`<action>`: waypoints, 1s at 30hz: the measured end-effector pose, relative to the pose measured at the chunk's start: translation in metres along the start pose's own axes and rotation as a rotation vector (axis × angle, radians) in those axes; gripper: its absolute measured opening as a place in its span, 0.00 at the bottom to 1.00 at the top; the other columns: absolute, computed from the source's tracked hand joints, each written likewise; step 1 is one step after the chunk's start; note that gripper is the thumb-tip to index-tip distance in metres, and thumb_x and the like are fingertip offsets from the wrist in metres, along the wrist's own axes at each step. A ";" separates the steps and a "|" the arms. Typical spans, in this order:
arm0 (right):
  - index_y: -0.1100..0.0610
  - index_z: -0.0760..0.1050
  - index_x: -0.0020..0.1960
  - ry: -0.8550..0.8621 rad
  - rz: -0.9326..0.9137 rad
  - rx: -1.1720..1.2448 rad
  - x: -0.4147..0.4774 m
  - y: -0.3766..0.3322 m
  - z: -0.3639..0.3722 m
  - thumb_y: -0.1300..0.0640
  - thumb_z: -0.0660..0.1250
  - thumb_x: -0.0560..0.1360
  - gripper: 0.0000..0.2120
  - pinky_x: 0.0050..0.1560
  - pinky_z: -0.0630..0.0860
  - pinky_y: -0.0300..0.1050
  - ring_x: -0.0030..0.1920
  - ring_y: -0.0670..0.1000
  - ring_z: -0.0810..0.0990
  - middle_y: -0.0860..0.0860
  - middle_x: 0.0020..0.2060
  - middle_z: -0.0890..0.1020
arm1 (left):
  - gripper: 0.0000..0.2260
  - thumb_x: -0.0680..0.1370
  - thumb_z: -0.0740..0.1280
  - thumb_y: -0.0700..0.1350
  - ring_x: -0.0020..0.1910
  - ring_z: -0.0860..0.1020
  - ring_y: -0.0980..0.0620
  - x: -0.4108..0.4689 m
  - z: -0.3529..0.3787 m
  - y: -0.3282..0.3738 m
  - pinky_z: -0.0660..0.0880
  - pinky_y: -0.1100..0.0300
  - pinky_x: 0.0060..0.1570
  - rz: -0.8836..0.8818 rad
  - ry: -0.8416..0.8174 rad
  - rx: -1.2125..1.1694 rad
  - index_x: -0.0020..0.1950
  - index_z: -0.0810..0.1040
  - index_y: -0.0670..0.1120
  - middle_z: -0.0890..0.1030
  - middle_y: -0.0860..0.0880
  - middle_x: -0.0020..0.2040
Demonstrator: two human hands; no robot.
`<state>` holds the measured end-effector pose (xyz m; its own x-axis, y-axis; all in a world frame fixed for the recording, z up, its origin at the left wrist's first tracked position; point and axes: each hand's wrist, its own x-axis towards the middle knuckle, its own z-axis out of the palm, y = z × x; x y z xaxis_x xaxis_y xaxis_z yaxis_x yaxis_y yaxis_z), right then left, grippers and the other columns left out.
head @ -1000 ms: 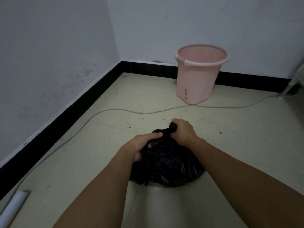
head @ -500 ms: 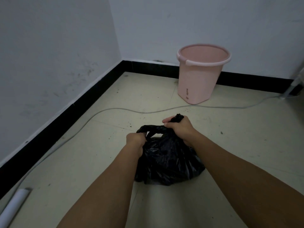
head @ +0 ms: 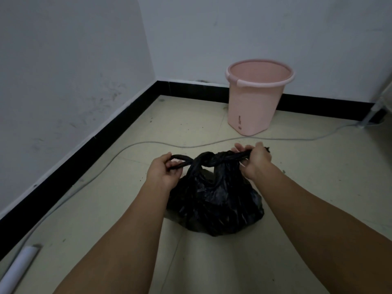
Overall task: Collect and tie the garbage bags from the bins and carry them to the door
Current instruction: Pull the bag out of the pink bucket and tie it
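Left hand (head: 162, 170) and right hand (head: 255, 160) now wider apart, each clutching a twisted end, garbage bag (head: 216, 204) between.

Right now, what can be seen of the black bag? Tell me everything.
The bag is thin, glossy, crinkled black plastic, bulging with hidden contents. It sits on the tiled floor, apart from the pink bin behind it. Its top is gathered into two twisted ends crossed in a knot. The left hand grips one end and the right hand the other, both ends stretched out sideways.
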<state>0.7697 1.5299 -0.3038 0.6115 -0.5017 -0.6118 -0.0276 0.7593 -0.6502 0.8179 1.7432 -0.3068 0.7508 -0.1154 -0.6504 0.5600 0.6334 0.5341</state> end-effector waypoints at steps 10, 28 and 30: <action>0.56 0.60 0.35 0.257 0.074 0.237 0.033 -0.032 -0.071 0.55 0.48 0.82 0.17 0.26 0.67 0.36 0.18 0.50 0.58 0.50 0.23 0.63 | 0.06 0.70 0.61 0.30 0.18 0.67 0.51 0.013 -0.069 0.020 0.70 0.66 0.20 0.172 0.539 0.303 0.40 0.67 0.39 0.69 0.43 0.32; 0.58 0.78 0.54 -0.130 -0.750 -1.294 0.010 0.052 -0.058 0.41 0.53 0.80 0.23 0.52 0.75 0.50 0.51 0.58 0.80 0.56 0.48 0.81 | 0.21 0.78 0.64 0.57 0.23 0.67 0.50 -0.002 -0.030 -0.039 0.62 0.64 0.26 -0.008 -0.111 1.620 0.37 0.74 0.40 0.71 0.46 0.27; 0.58 0.81 0.49 -0.185 -0.682 -0.963 -0.002 0.044 -0.038 0.45 0.55 0.82 0.22 0.52 0.74 0.45 0.49 0.53 0.80 0.53 0.46 0.83 | 0.19 0.80 0.63 0.54 0.23 0.63 0.51 -0.002 -0.029 -0.038 0.59 0.64 0.25 -0.021 -0.102 1.455 0.35 0.72 0.42 0.67 0.48 0.25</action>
<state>0.7371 1.5481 -0.3484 0.8328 -0.5534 0.0137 -0.1859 -0.3029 -0.9347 0.7847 1.7415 -0.3417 0.7243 -0.2064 -0.6578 0.3769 -0.6804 0.6285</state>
